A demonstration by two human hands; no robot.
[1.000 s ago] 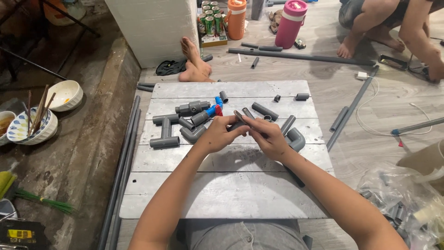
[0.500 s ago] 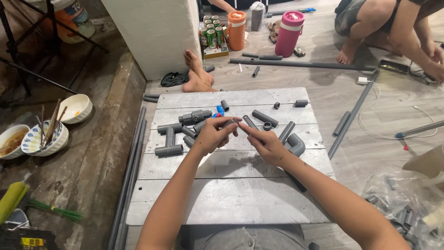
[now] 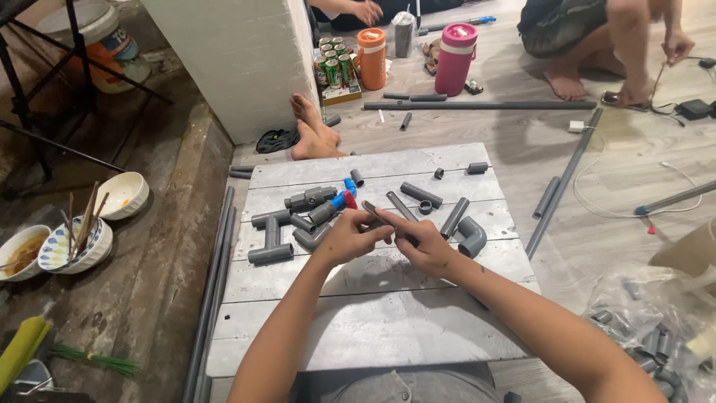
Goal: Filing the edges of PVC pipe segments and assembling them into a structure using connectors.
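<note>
My left hand [image 3: 350,237] and my right hand [image 3: 420,240] meet over a grey wooden board [image 3: 373,321], both gripping one short grey pipe piece [image 3: 375,213] that sticks up to the left between them. Just beyond my left hand lie grey pipe fittings: a tee piece [image 3: 269,240], a valve with a blue and red handle [image 3: 337,203] and a coupling [image 3: 309,198]. To the right of my right hand are a grey elbow [image 3: 471,236] and short straight pipes [image 3: 421,195].
Long grey pipes [image 3: 216,283] lie along the board's left edge and on the floor at right [image 3: 561,183]. Bowls with chopsticks [image 3: 74,242] sit at left. A bare foot [image 3: 309,128], cans, orange and pink jugs [image 3: 455,58] and a crouching person [image 3: 619,45] are beyond the board.
The view has shifted so the board sits lower; my hands stay joined on the pipe piece, turning it slightly.
</note>
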